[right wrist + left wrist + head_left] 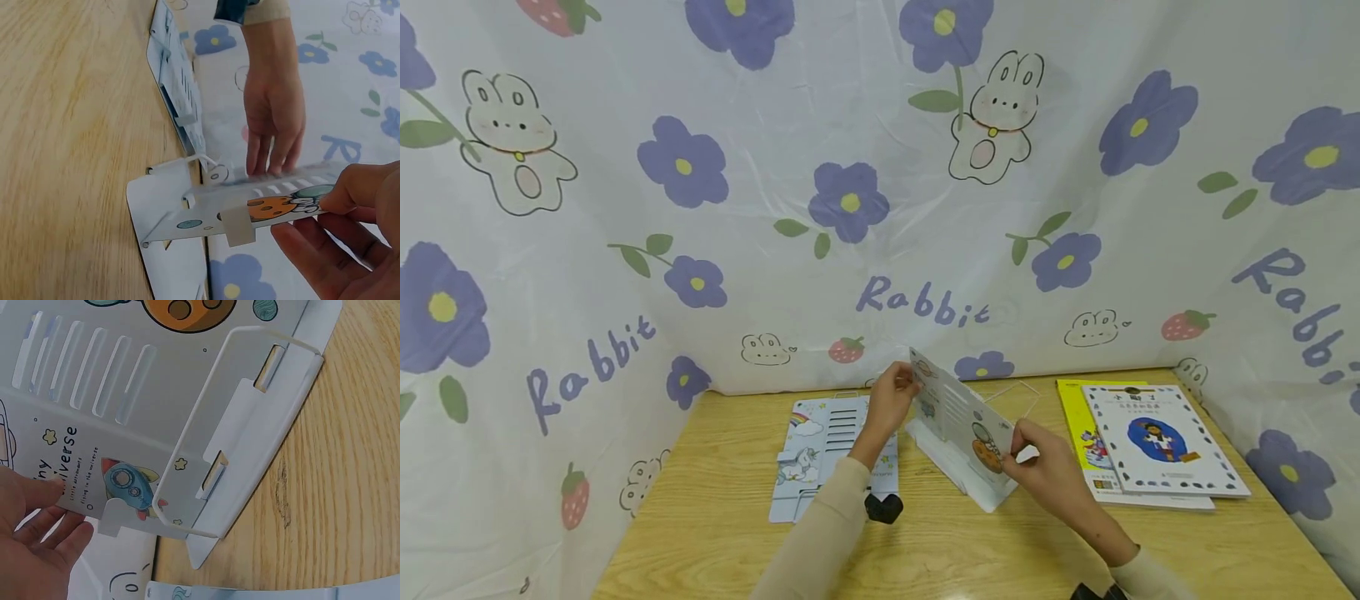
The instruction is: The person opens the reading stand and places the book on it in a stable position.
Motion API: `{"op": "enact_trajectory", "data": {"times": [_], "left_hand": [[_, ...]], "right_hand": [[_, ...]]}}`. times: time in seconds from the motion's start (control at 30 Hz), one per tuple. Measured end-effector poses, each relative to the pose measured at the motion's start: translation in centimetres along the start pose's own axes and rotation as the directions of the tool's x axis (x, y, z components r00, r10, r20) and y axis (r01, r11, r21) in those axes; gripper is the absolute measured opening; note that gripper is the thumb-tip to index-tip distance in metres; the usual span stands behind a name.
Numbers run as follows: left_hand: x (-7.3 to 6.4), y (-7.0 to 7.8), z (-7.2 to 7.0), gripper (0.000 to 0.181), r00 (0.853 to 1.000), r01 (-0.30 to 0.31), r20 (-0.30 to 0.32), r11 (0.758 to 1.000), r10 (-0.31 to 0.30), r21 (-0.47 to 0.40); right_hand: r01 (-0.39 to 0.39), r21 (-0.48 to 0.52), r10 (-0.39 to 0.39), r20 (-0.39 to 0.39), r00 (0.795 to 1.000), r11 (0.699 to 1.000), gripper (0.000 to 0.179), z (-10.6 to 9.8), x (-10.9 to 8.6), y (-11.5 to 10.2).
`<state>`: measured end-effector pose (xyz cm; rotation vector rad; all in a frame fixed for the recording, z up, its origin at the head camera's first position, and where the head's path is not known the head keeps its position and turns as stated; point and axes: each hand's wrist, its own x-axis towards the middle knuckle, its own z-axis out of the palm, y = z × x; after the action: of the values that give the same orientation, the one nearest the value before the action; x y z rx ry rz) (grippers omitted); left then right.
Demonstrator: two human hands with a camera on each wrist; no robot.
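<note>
A white metal book stand (957, 410) with space pictures stands tilted over the middle of the table, its panel raised from its white base plate (988, 493). My left hand (891, 404) pinches the panel's upper left edge. At the opposite edge my right hand (1051, 467) grips it between thumb and fingers. The left wrist view shows the panel's slots, a blue rocket picture (128, 483) and a white wire page holder (195, 419) along the hinged side. In the right wrist view, an orange planet picture (270, 208) is beside my right thumb.
Left of the hands, a second book stand (808, 458) with unicorn pictures lies on the wooden table (700, 500). On the right, a white book (1202, 450) overlaps a yellow one (1075, 412). A patterned cloth (880, 250) hangs behind and at both sides.
</note>
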<state>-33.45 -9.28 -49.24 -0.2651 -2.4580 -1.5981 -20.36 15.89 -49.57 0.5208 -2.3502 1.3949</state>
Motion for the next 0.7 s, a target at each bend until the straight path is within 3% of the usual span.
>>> {"op": "enact_trajectory", "data": {"times": [0.23,0.47,0.7], "left_hand": [[0.4,0.5,0.0,0.037,0.999,0.021,0.035,0.999,-0.022,0.025],[0.7,1.0,0.1,0.051,0.998,-0.022,0.052,0.998,0.019,0.052],[-1.4,1.2,0.0,0.044,0.993,-0.020,0.111,0.995,0.030,-0.096]], "right_hand": [[0.159,0.018,-0.159,-0.025,0.987,0.987,0.039,1.5,0.4,-0.5],[0.192,0.006,-0.192,-0.038,0.981,0.981,0.038,2.7,0.9,-0.5],[0.194,-0.020,-0.195,-0.076,0.978,0.981,0.040,3.6,1.0,-0.4]]}}
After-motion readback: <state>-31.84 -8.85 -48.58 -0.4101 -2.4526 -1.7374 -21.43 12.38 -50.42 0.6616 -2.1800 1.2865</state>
